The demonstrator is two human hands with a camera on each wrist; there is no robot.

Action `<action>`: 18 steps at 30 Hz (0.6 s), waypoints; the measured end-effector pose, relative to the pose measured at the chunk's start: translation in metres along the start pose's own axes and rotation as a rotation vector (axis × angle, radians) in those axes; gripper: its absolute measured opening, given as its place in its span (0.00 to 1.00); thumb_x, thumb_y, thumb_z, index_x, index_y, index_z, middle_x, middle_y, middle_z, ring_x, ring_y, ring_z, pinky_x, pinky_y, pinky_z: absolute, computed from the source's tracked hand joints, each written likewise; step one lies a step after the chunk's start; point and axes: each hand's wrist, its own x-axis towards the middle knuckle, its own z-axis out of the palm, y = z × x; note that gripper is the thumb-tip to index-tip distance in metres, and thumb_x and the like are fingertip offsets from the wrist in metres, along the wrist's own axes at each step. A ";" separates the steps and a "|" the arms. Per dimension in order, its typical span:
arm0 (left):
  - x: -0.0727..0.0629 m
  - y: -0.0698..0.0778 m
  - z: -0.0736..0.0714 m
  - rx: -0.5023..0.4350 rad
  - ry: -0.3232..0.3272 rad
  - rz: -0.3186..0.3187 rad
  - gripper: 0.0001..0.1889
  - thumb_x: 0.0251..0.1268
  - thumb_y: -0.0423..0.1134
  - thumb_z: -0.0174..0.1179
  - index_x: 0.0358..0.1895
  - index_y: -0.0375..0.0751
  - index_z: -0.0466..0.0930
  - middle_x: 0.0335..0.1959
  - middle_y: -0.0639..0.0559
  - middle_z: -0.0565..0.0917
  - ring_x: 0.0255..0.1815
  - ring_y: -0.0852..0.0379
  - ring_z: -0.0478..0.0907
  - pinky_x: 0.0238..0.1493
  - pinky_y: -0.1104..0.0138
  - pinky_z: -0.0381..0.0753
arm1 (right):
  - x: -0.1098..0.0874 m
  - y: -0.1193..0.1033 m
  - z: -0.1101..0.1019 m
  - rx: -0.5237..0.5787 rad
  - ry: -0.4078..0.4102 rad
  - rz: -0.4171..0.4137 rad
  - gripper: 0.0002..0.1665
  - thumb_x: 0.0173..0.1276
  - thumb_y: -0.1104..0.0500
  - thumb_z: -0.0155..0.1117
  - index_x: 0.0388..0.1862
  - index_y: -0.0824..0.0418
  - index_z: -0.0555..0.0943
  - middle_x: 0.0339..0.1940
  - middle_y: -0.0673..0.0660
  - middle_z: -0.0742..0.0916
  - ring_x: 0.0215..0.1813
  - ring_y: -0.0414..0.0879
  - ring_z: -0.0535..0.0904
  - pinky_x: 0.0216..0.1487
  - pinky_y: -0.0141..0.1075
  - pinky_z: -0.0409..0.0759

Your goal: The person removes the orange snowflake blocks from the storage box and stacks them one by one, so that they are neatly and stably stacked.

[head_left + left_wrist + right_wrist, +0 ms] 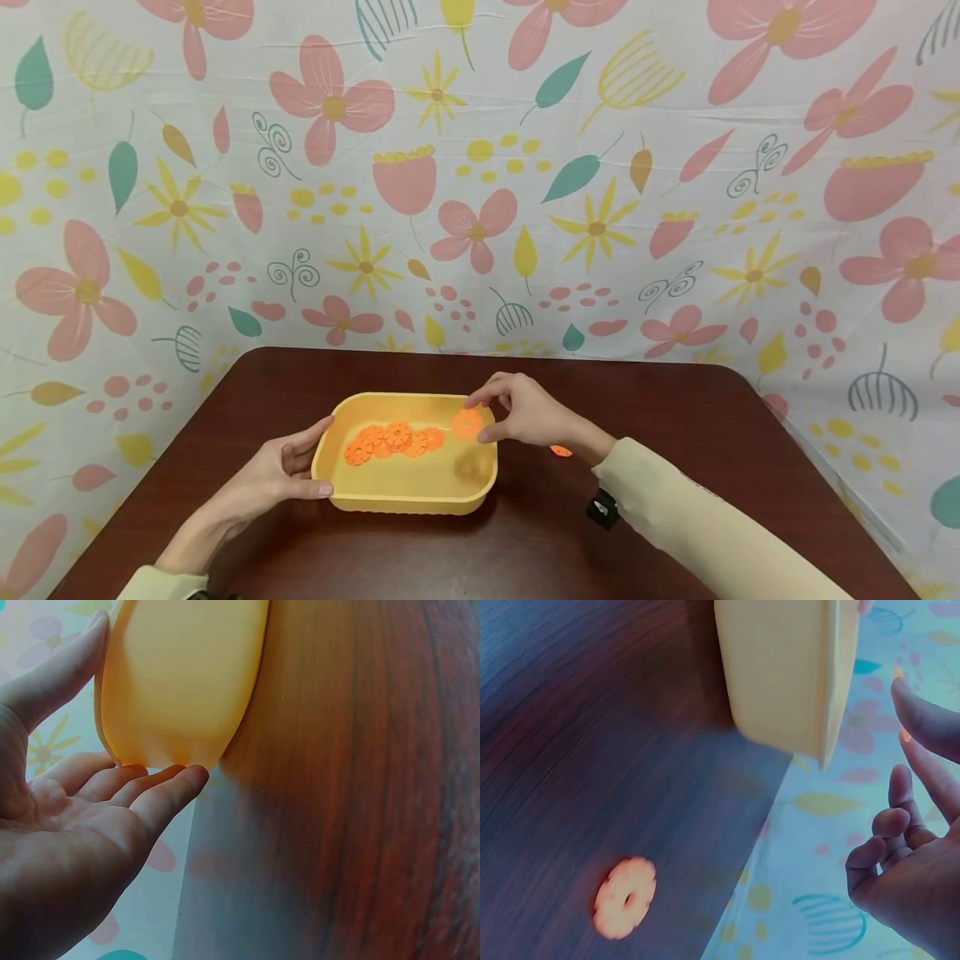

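Note:
A yellow tray [412, 500] stands on the table with several orange notched discs [397, 435] lying overlapped inside. My left hand [273, 475] holds its left end, thumb and fingers spread along the wall; the left wrist view shows the fingertips against the tray's end [180, 682]. Over the tray's right end, my right hand [525, 412] pinches one orange notched disc [467, 423] between thumb and finger. In the right wrist view only slivers of that disc [906, 736] show at the fingertips. Another such disc [625, 898] lies on the table, partly hidden by the right wrist in the head view.
The dark brown wooden table [675, 500] reaches back to a cloth [480, 167] printed with flowers and leaves. A black band [602, 508] is at the right sleeve.

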 end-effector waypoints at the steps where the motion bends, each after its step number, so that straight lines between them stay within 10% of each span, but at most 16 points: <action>1: 0.000 0.000 0.000 -0.003 -0.001 -0.002 0.51 0.66 0.27 0.71 0.85 0.31 0.46 0.83 0.31 0.51 0.77 0.35 0.63 0.60 0.62 0.82 | -0.003 0.002 -0.003 0.003 0.009 0.002 0.22 0.59 0.60 0.85 0.53 0.52 0.91 0.45 0.53 0.85 0.40 0.56 0.73 0.39 0.37 0.68; 18: 0.002 -0.001 -0.001 -0.020 -0.014 -0.003 0.51 0.67 0.26 0.70 0.85 0.30 0.44 0.83 0.28 0.51 0.75 0.34 0.67 0.58 0.60 0.83 | -0.068 0.058 -0.042 -0.037 0.159 0.126 0.22 0.58 0.62 0.85 0.52 0.57 0.91 0.46 0.56 0.85 0.43 0.55 0.71 0.42 0.40 0.69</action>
